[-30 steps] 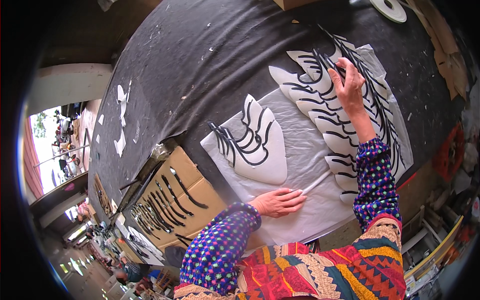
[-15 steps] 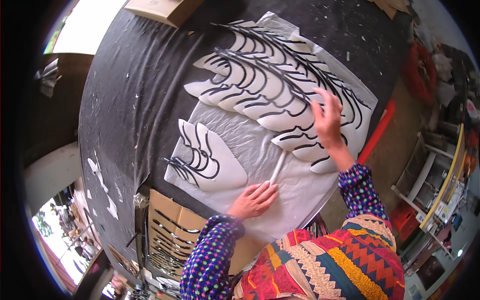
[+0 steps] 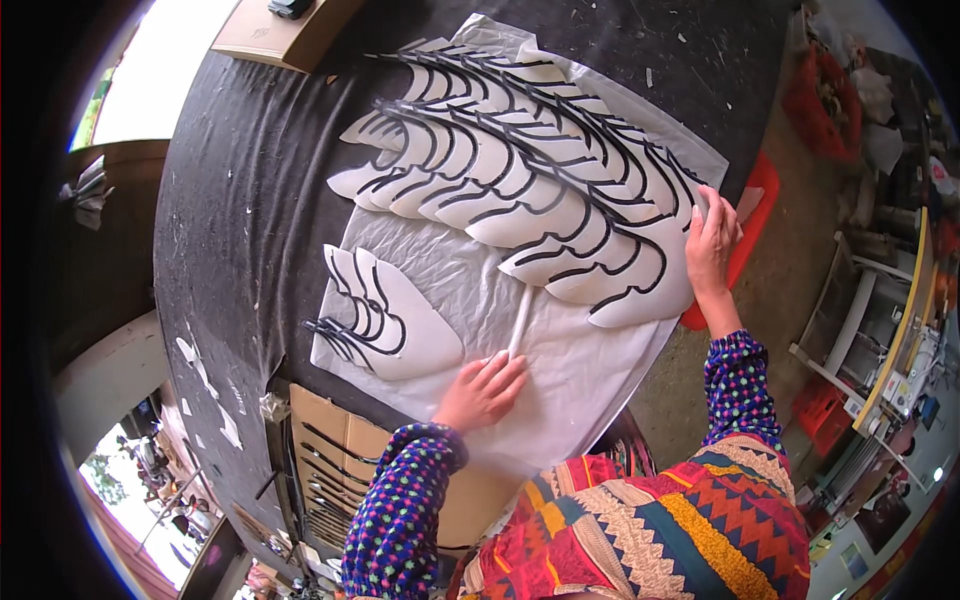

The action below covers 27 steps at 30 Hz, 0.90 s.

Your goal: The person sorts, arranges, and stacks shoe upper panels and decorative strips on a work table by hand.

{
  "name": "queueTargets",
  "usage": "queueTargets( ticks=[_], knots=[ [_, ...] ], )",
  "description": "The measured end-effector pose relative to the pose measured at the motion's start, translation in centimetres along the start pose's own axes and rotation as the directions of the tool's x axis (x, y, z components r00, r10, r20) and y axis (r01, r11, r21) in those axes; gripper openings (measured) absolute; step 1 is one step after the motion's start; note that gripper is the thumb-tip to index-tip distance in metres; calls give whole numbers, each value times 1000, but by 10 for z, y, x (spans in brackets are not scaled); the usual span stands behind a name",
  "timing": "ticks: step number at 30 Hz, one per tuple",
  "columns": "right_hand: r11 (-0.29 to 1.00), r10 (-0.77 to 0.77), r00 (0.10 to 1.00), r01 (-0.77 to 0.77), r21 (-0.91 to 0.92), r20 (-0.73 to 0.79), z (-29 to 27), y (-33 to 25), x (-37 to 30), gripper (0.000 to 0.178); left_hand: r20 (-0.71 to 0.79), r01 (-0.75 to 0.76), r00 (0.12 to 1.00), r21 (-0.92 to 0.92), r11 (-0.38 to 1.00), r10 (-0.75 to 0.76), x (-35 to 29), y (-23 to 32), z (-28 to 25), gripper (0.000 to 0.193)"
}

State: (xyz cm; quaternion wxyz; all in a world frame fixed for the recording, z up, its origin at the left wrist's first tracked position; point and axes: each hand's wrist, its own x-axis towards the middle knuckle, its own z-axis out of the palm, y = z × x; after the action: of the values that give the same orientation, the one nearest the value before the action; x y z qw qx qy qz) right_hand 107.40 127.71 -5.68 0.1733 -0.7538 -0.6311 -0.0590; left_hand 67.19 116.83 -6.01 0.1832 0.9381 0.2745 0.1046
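Rows of overlapping white curved pieces (image 3: pixel 490 219) with black edging lie fanned out on a wrinkled translucent sheet (image 3: pixel 580 355). A smaller stack of similar white pieces (image 3: pixel 420 320) sits apart, to the left. My left hand (image 3: pixel 482 392) rests low on the sheet, its fingers together over the near end of a slim white rod (image 3: pixel 521 318); the thumb is hidden. At the right end of the rows, beside the sheet's edge, my right hand (image 3: pixel 712 245) has its fingers curled round something small and greyish that I cannot make out.
A red tray (image 3: pixel 757 205) lies beyond my right hand at the table's edge. The black table cover (image 3: pixel 240 230) carries white scraps. A cardboard box (image 3: pixel 275 35) stands at the far left; dark slender strips (image 3: pixel 335 480) lie on cardboard at the near left.
My right hand has moved right from above the rows to their outer edge, and its fingers have closed. My left hand stays by the rod. The whole view has shifted slightly.
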Motion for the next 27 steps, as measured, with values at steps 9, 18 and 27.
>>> queueTargets(
  ticks=[9,18,27],
  knots=[
    [983,-184,983,184,4,-22,-3,-23,14,36,2,10,1000,23,1000,-10,3,2,-1,48],
    [965,-229,973,231,124,-32,4,-42,29,38,23,17,1000,32,999,-18,2,2,-2,46],
    [964,-257,966,258,-59,13,8,-46,23,34,50,21,998,57,998,-24,-3,1,2,46]
  ],
)
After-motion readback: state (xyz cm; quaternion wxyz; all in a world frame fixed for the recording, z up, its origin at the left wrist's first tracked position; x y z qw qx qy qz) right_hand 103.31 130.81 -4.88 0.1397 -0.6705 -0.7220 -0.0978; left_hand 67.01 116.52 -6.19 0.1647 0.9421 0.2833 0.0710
